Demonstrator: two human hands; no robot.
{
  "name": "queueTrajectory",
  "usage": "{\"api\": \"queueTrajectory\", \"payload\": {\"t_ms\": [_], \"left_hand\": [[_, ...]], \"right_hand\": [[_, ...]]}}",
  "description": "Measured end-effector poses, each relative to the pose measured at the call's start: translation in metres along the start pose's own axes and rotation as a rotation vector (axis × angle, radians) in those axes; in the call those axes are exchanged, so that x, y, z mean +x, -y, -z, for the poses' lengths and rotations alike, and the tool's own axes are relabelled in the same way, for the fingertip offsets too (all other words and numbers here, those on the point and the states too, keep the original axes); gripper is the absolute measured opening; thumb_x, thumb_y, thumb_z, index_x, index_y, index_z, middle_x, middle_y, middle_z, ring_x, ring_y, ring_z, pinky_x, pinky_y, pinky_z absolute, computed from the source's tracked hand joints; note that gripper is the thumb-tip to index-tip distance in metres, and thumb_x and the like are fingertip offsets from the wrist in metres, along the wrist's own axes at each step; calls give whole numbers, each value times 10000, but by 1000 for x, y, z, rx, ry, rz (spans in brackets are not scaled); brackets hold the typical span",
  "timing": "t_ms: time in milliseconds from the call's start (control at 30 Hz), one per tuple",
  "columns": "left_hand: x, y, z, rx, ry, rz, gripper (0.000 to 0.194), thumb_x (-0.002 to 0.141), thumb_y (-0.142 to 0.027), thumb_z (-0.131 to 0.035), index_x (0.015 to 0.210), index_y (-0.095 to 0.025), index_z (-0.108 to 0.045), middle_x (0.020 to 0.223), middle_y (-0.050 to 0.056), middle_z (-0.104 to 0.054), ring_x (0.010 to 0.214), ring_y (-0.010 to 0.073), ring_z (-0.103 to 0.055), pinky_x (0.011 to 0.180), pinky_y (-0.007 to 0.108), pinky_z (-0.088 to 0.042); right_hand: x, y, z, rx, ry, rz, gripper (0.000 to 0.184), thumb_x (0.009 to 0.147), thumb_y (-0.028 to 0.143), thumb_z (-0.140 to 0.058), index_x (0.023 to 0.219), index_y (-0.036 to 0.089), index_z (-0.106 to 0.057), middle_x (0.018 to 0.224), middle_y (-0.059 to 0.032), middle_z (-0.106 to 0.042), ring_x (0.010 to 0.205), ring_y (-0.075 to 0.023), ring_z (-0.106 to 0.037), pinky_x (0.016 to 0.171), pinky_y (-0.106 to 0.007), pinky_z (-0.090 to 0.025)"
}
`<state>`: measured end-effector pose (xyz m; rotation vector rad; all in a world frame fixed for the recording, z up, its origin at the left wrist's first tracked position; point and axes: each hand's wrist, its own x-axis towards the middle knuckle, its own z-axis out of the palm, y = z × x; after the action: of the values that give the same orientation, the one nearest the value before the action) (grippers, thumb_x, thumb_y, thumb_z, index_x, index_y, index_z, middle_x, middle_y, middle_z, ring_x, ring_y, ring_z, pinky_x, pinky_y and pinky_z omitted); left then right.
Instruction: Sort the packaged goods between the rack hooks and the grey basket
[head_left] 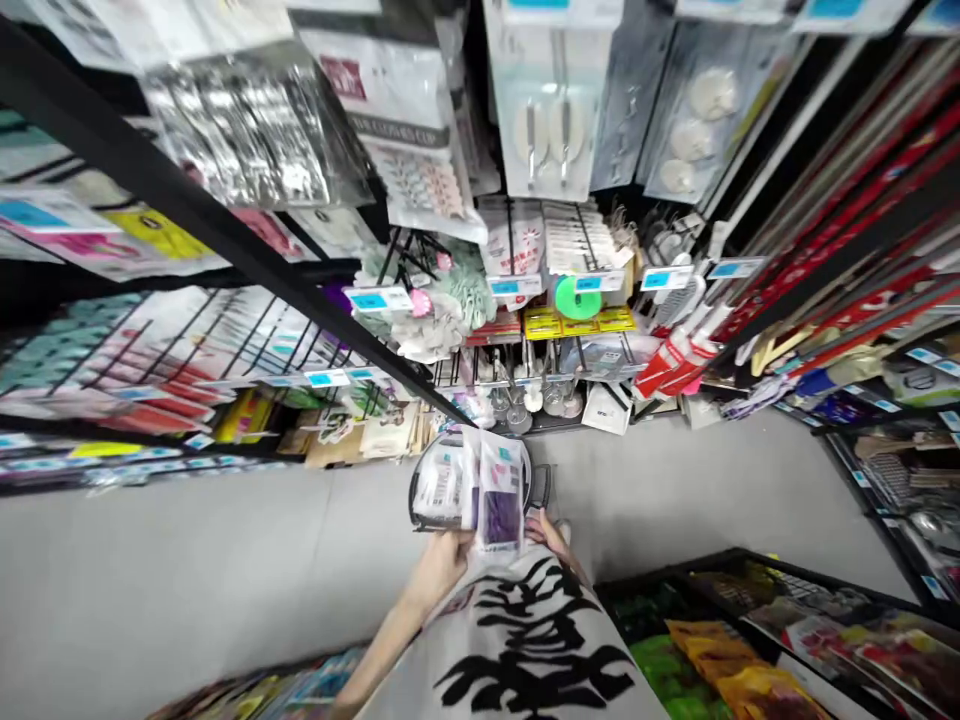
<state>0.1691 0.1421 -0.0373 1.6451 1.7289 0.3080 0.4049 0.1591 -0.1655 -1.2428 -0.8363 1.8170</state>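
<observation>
Two flat white plastic packets, the front one with a purple panel [501,510], are held upright in front of my body. My left hand [446,558] is closed on their lower left edge. My right hand [550,534] is at the lower right edge of the front packet, its fingertips against the plastic; part of its grip is hidden. Just beyond the packets is a round dark-rimmed basket [412,500]. Inside it lies a white package with printing [441,485]. The packets cover the basket's middle.
Shelving with hanging goods fills the front, including clothes clip packs [420,150], hook packs [551,120] and mesh gloves [439,310]. A black shelf post [247,235] slants across the left. Grey floor [337,530] lies below. Behind me at right is a rack of bagged goods [750,670].
</observation>
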Motion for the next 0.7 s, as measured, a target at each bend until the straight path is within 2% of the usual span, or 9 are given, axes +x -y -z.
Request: {"api": "queueTrajectory", "payload": {"t_ms": [100,167,233,267,367,433,533,600,700], "left_hand": [[-27,-39,2,-142,42,-155,351,931,-210,-429,729,-197,-716,800,65,-706,775,214,-658,757,296,-487],[-34,-53,1,-224,3,-179,319,950,-286,-465,841,-209,-755,907,75,-737,813,228,-678,771,314,-515],[-30,-60,-1,-310,-66,-169,239,919,-371,-579,1008,-226,-747,1057,87,-743,888,244,-697,809,337,-544],[-25,-63,-2,-376,-107,-160,302,882,-407,-647,1119,-231,-712,1149,97,-729,943,252,-705,841,350,-557],[-3,-72,-5,-658,-209,-90,703,787,-487,-760,1397,-227,-523,1292,138,-688,1056,281,-717,910,406,-579],[12,-79,-5,-800,-203,-20,772,752,-529,-781,1401,-197,-528,1266,158,-715,1081,310,-723,939,440,-581],[25,-89,-3,-851,-140,27,661,701,-513,-831,1237,-159,-675,1247,170,-743,1165,356,-694,1032,473,-540],[26,-92,-1,-857,-155,34,594,690,-477,-856,1166,-151,-715,1235,165,-753,1185,368,-685,1051,483,-531],[19,-85,5,-921,-287,104,611,664,-445,-894,1165,-143,-715,1223,164,-758,1169,365,-696,1024,473,-557]], "right_hand": [[5,34,-4,114,55,47,388,841,650,-699,1013,303,-710,984,-15,-780,911,-276,-746,816,-461,-582],[4,60,7,169,33,129,419,746,531,-844,1053,281,-709,1098,-28,-775,1008,-277,-733,918,-447,-568],[0,87,23,195,-46,226,481,667,429,-922,1060,246,-716,1098,-47,-780,1023,-274,-725,968,-425,-554],[-3,100,31,195,-94,271,496,649,400,-939,1061,233,-720,1075,-53,-785,1006,-269,-726,965,-412,-554],[-15,133,44,162,-147,362,514,645,369,-952,1083,215,-731,1061,-62,-790,967,-258,-727,915,-376,-566],[-22,146,42,145,-78,383,527,655,373,-950,1106,204,-733,1068,-72,-790,964,-266,-732,885,-371,-574],[-27,156,34,128,11,391,521,675,384,-940,1114,197,-728,1041,-71,-796,935,-267,-742,851,-359,-579],[-26,158,33,106,-5,392,491,687,388,-931,1090,196,-727,1017,-68,-799,901,-256,-746,822,-340,-578],[-21,161,41,72,-106,394,471,692,402,-921,1065,193,-721,1023,-73,-799,909,-252,-740,838,-341,-573]]}}
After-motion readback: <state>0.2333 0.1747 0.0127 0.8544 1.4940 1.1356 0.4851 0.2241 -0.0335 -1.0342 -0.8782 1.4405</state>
